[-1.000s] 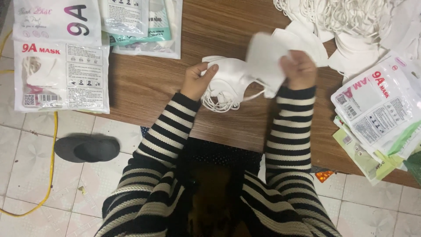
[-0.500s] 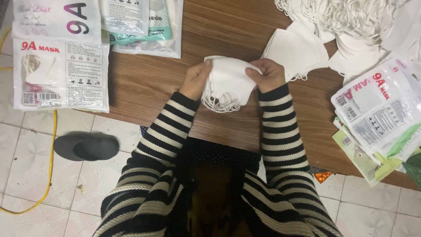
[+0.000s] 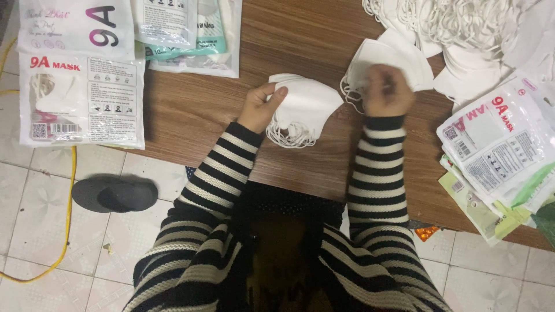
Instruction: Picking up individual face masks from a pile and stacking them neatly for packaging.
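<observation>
My left hand [image 3: 261,107] grips a small stack of folded white face masks [image 3: 303,110] lying on the brown wooden table [image 3: 289,34], their ear loops hanging toward me. My right hand [image 3: 386,89] rests on another folded white mask [image 3: 393,55] at the near edge of the big loose mask pile; its fingers are curled on that mask's edge. Both arms wear black and white striped sleeves.
A heap of loose white masks with ear loops [image 3: 468,23] fills the far right. Printed mask packets lie at right [image 3: 497,144], at top middle [image 3: 185,29] and at left [image 3: 81,75]. On the tiled floor lie a dark slipper [image 3: 113,195] and a yellow cable [image 3: 69,219].
My right hand left the stack it shared with the left and moved right to a mask at the pile's edge. The left hand still holds the stack on the table.
</observation>
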